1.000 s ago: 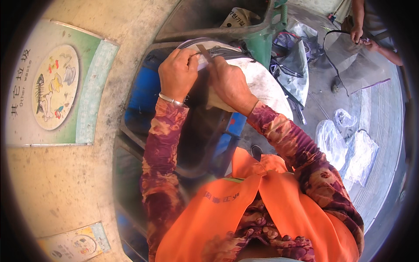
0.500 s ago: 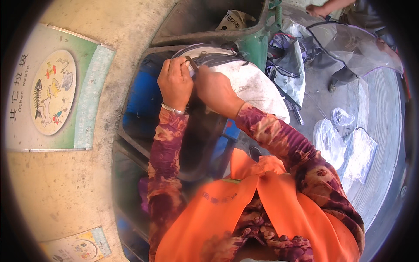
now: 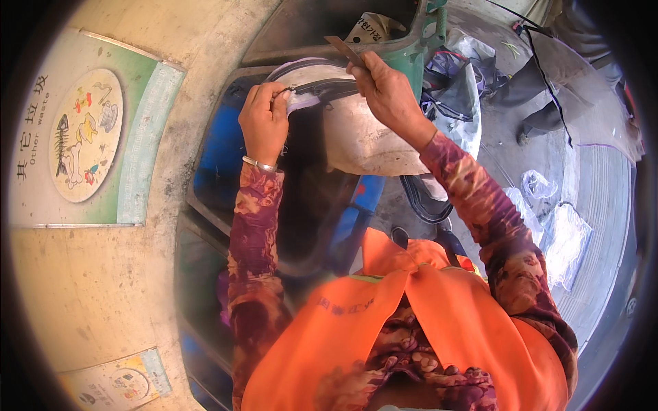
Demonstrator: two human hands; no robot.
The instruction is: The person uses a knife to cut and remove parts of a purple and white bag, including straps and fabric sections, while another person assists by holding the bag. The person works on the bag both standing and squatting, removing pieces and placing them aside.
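My left hand (image 3: 266, 122) is closed in a pinch on the end of a dark strip and white cloth (image 3: 303, 101). The strip runs along the edge of a big, stained white fabric bag (image 3: 370, 140), which lies over the rim of a bin. In my closed right hand (image 3: 396, 103) is a knife with a flat, rusty-brown blade (image 3: 343, 50), pointing up and left above the bag. The knife is apart from the cloth, and my fist hides its handle.
Dark open bins (image 3: 229, 82) stand below and left of the bag, beside a beige wall with a sign (image 3: 86, 137). Clear plastic bags (image 3: 565, 240) lie on the floor at right. At far right, a person's legs show behind a dark-edged mesh sheet (image 3: 582, 89).
My right hand has swung up and right with the knife, away from my left hand. The bag has shifted down and left. The co-worker's hand at the top right has left the view.
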